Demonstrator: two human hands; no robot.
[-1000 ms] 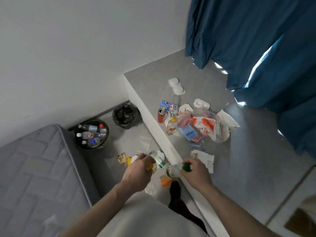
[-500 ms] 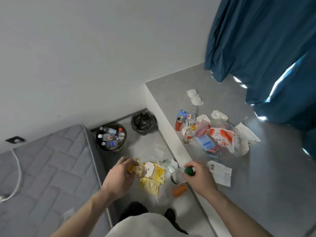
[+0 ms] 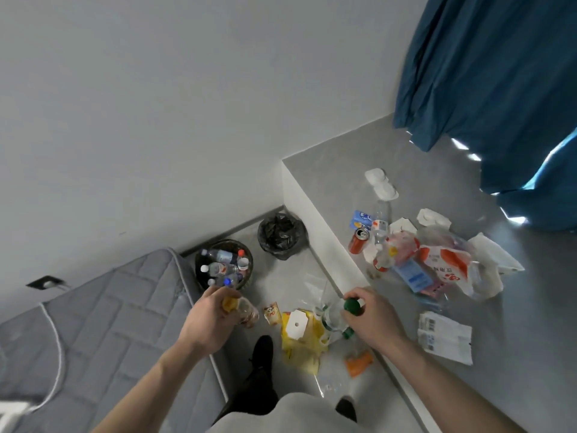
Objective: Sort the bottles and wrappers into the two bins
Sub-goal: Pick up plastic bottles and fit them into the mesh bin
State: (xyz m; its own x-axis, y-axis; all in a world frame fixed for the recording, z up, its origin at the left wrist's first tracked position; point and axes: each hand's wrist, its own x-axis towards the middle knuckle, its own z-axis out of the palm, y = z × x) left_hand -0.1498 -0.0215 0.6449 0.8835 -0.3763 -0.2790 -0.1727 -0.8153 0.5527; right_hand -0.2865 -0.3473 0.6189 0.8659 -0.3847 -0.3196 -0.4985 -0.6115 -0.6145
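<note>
Head view: my left hand grips a yellow-capped bottle, just short of the bottle bin at eleven o'clock from it. My right hand is curled round a green-capped bottle above the floor wrappers. I judge this the bottle-carrying step; next I must drop both into that bin, not the black-lined bin at one o'clock.

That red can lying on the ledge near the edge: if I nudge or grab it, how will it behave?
The red can lies on its side, so a nudge would probably roll it, perhaps toward the ledge edge nearby. Its top looks opened, so it is likely light, maybe empty. Thin metal may dent under a hard squeeze; grip gently.
</note>
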